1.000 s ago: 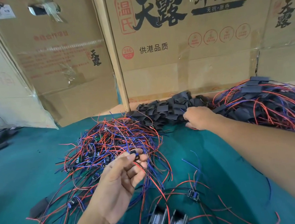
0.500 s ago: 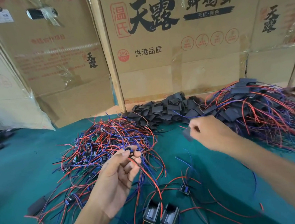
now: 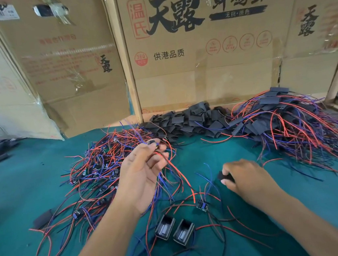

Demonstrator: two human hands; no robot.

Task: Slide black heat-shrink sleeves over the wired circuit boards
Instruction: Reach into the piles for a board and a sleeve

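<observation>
My left hand (image 3: pixel 141 173) is raised over the green table and pinches a small wired circuit board (image 3: pixel 152 143) at its fingertips, red, blue and black wires trailing down from it. My right hand (image 3: pixel 247 179) sits lower, to the right, and pinches one black heat-shrink sleeve (image 3: pixel 225 176). The two hands are apart. A heap of loose black sleeves (image 3: pixel 188 121) lies at the back centre. A tangle of bare wired boards (image 3: pixel 101 167) spreads at the left. Sleeved boards with wires (image 3: pixel 285 118) are piled at the right.
Tall cardboard boxes (image 3: pixel 197 51) wall off the back of the green table (image 3: pixel 19 187). Two small black open-faced housings (image 3: pixel 174 229) lie near the front centre, with one loose board (image 3: pixel 202 205) beside them. A stray black sleeve (image 3: pixel 42 218) lies at the left.
My right hand left the sleeve heap and came back toward me and down, now with a black sleeve in it. My left hand rose slightly with its board.
</observation>
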